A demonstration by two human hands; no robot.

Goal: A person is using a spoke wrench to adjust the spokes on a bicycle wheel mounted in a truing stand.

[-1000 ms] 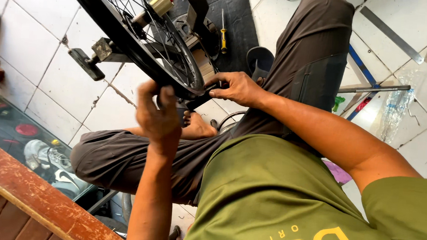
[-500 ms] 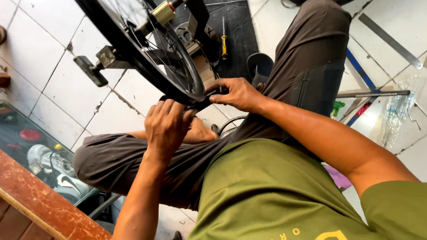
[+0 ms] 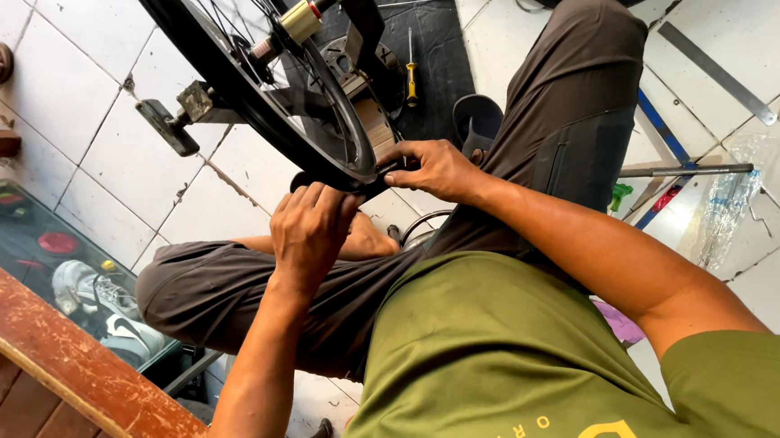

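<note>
A black bicycle wheel (image 3: 261, 116) with thin spokes and a brass-coloured hub (image 3: 298, 21) hangs over my lap. Its lower rim rests between my hands. My left hand (image 3: 310, 232) curls over the tyre's lowest part, fingers closed on the black rubber. My right hand (image 3: 434, 169) pinches the tyre edge just to the right of it, thumb on top. My legs in dark grey trousers lie crossed under the wheel.
A black pedal (image 3: 168, 127) on a crank sticks out left of the wheel. A yellow-handled screwdriver (image 3: 411, 74) lies on a black mat (image 3: 446, 42). A glass case with shoes (image 3: 88, 291) and a wooden edge (image 3: 48, 351) stand at lower left. Metal bars (image 3: 682, 169) lie right.
The view has shifted down and closer. My left hand slid along the rim toward my right hand, both staying on the tyre.
</note>
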